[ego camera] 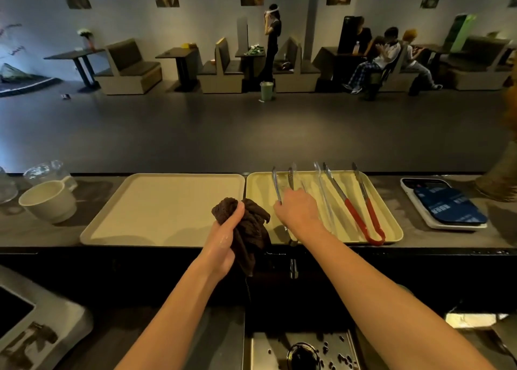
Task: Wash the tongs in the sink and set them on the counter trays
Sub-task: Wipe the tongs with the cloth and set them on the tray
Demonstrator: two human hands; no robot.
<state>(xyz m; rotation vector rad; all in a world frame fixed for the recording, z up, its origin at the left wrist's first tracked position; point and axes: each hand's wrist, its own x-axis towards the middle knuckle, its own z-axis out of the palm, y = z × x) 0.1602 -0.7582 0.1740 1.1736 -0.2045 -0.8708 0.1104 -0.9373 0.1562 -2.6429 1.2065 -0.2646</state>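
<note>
Setting down is judged the step in hand: steel tongs [276,186] are held by the right grip [296,213] on the right tray [387,215], a cloth [251,229] is clutched by the left grip [223,235], and a flat release is called for next.

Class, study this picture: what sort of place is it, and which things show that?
Probably a restaurant or café, seen from behind its service counter. Booth seats with tables line the far wall, diners sit at one, and tongs lie on a tray above a sink.
</note>
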